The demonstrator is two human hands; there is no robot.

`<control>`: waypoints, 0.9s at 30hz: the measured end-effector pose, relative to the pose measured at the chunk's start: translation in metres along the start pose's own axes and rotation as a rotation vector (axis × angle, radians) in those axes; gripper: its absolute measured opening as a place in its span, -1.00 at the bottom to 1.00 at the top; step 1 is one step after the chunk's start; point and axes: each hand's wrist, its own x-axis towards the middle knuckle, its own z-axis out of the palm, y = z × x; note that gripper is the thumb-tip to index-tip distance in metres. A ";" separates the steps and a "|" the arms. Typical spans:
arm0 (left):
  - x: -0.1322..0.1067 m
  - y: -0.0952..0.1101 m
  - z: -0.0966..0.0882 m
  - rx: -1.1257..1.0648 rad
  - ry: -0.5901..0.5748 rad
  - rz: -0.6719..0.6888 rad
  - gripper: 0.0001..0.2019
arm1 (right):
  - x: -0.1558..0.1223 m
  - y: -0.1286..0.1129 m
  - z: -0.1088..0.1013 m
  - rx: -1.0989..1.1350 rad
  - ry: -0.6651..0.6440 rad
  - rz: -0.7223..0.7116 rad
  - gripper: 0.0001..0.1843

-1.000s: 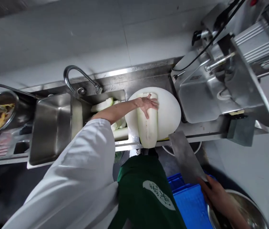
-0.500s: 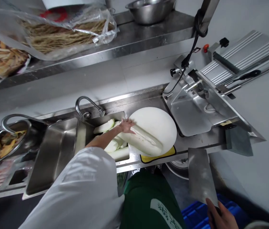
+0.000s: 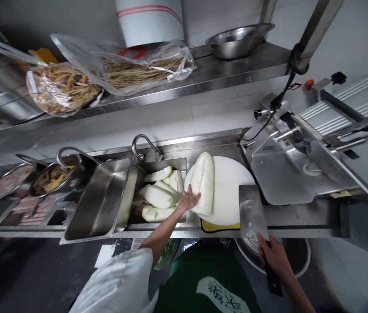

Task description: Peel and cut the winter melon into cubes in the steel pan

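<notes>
A long pale piece of peeled winter melon (image 3: 203, 180) lies on the round white cutting board (image 3: 231, 191), pointing away from me. My left hand (image 3: 189, 199) rests with spread fingers against its lower left side. In my right hand (image 3: 272, 253) is a wide cleaver (image 3: 252, 208), gripped by its dark handle. The blade hangs over the board's right edge and the counter front. More pale melon pieces (image 3: 159, 196) are heaped in the sink to the left of the board.
A meat slicer (image 3: 278, 161) stands right of the board. A curved faucet (image 3: 145, 141) rises behind the sink, with an empty steel pan (image 3: 101, 200) farther left. A yellow cloth (image 3: 218, 226) pokes out under the board. Overhead, a shelf (image 3: 158, 89) bears bags and a steel bowl (image 3: 239, 41).
The melon has turned from slanting across the board to pointing away from me. My left hand has shifted to its lower side. The cleaver has come up and left toward the board.
</notes>
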 end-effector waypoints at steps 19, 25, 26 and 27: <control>0.068 0.050 0.005 -0.067 0.257 0.424 -0.33 | 0.184 -0.127 0.046 0.055 -0.300 -0.103 -0.51; 0.067 0.043 0.007 -0.110 0.244 0.428 -0.34 | 0.200 -0.119 0.045 0.059 -0.340 -0.073 -0.45; 0.067 0.043 0.007 -0.114 0.241 0.426 -0.34 | 0.202 -0.119 0.044 0.053 -0.347 -0.073 -0.45; 0.068 0.043 0.007 -0.117 0.239 0.422 -0.34 | 0.202 -0.121 0.043 0.043 -0.353 -0.076 -0.45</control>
